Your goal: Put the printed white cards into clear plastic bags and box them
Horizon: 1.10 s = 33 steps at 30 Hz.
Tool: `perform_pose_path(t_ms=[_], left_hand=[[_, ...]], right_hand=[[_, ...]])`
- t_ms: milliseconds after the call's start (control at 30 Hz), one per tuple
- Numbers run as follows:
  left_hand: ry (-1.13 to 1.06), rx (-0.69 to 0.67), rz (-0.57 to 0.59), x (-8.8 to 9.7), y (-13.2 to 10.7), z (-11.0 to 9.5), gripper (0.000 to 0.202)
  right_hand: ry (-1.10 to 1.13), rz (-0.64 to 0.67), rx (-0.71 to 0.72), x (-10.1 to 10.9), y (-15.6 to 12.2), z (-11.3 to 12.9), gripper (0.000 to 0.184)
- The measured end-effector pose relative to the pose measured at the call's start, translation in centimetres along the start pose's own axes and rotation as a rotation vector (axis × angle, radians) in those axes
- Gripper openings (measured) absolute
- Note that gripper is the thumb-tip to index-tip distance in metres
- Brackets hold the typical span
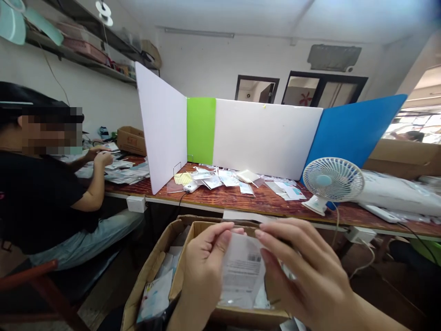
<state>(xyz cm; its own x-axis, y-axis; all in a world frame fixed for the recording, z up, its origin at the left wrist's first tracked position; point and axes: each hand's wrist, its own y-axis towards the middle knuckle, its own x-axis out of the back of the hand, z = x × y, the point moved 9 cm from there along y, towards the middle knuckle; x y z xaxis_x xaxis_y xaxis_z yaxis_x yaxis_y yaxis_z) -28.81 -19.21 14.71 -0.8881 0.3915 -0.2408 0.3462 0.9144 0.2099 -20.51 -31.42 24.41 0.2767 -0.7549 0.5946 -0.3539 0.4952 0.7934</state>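
Note:
My left hand (205,266) pinches the upper left edge of a clear plastic bag (241,285) between thumb and fingers. Inside the bag shows a white printed sheet with small text and a dark code block near its upper right. At the bag's upper right edge is my right hand (306,266), its fingers bent with the tips at the edge and the thumb beside it. A pale strip (243,215) shows above the fingertips; whether it belongs to the bag I cannot tell. Beneath my hands stands a cardboard box (196,228) holding packets, partly hidden.
A larger carton (148,276) with packets lies under the box. On the wooden table (220,197) are scattered packets (223,177), a white fan (332,179) and cables. White, green and blue partitions (268,138) surround it. A co-worker (37,193) sits at left, handling papers.

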Motion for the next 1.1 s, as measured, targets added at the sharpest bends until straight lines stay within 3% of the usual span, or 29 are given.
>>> perform_pose_path(t_ms=[167, 433, 600, 700, 800, 867, 933, 967, 1000, 1033, 1067, 1100], left_hand=[[0.250, -0.207, -0.037, -0.3, -2.4, -1.9, 0.027], [0.437, -0.232, -0.110, 0.1, -3.9, -1.7, 0.027], [0.561, -0.295, 0.013, -1.7, -4.1, -2.2, 0.032], [0.524, -0.240, 0.071, -2.0, -3.6, -1.4, 0.035], [0.209, -0.032, 0.024, 0.2, -2.2, 1.4, 0.038], [-0.040, 0.143, -0.109, 3.1, -1.3, 4.1, 0.040], [-0.182, 0.252, -0.267, 6.4, -0.9, 6.4, 0.036], [-0.210, 0.278, -0.332, 7.8, -0.8, 7.1, 0.033], [-0.229, 0.292, -0.386, 9.0, -0.8, 7.5, 0.031], [-0.238, 0.300, -0.422, 9.8, -0.9, 7.8, 0.028], [-0.247, 0.301, -0.440, 10.2, -0.9, 7.8, 0.026], [-0.256, 0.301, -0.448, 10.3, -1.0, 7.6, 0.024]], right_hand=[[0.056, -0.003, 0.048, -0.4, 1.8, 1.6, 0.026], [0.218, 0.054, -0.025, -0.4, 2.3, 1.1, 0.018], [0.058, 0.073, 0.010, -0.9, 1.5, 1.6, 0.016], [0.171, -0.004, -0.167, -1.5, 1.0, -0.3, 0.017], [0.632, -0.128, -0.602, -3.0, -0.8, -5.6, 0.015], [0.840, -0.379, -0.787, -2.8, -2.9, -9.1, 0.011], [0.759, -0.721, -0.802, -1.3, -5.7, -11.4, 0.008], [0.623, -0.804, -0.784, -1.0, -7.1, -11.8, 0.008], [0.476, -0.808, -0.767, -1.4, -8.3, -11.7, 0.008], [0.331, -0.717, -0.762, -2.7, -9.1, -11.5, 0.009], [0.238, -0.467, -0.768, -5.5, -9.4, -11.3, 0.012], [0.267, -0.303, -0.768, -8.5, -10.2, -11.1, 0.013]])
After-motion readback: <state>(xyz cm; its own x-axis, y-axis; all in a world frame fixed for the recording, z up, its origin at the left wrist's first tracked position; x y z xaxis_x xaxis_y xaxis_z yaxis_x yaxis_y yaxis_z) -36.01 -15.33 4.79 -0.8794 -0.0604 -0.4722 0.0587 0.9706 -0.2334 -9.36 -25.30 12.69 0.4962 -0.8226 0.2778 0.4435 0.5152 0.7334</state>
